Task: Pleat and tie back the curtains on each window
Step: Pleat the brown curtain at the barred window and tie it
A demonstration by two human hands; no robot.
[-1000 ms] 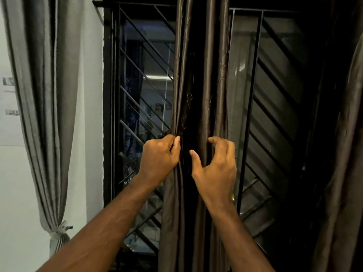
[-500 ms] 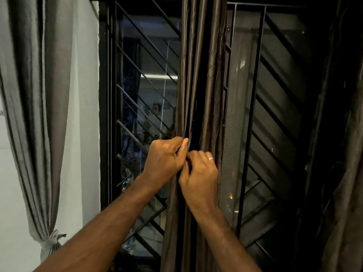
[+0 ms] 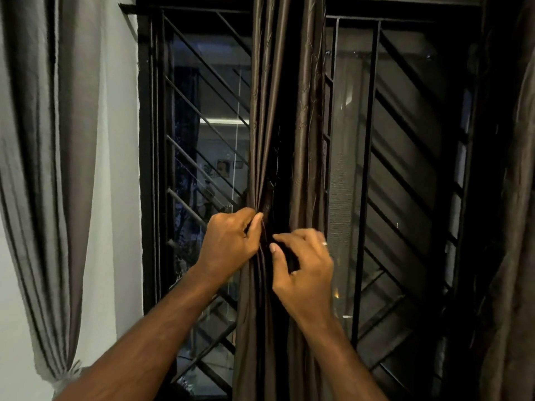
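Two panes: a dark window [image 3: 405,169] is seen behind black metal bars [image 3: 367,183] with diagonal struts; a lit strip and a small picture are reflected in the left pane.
Brown curtain: the brown curtain [image 3: 301,111] is hung down the middle of the window between the two panes, gathered into narrow vertical folds; it is pinched tightest at the level of the hands and spreads out again below them.
Grey curtain: a grey curtain [image 3: 49,169] is seen at the far left against the pale wall [image 3: 115,140], drawn in and knotted near its lower end.
Dark drape: another dark drape [image 3: 515,256] is seen along the right edge, its detail lost in shadow.
Left hand: the left hand [image 3: 231,241] is clamped on the left folds of the brown curtain, thumb pressed against curled fingers with the cloth bunched between them.
Right hand: the right hand [image 3: 307,267] is held just beside the left, fingers curled over the middle folds and thumb raised toward them; cloth is caught under the fingers, though how firmly cannot be told.
Ring: a pale ring [image 3: 324,243] is worn on one finger of the right hand.
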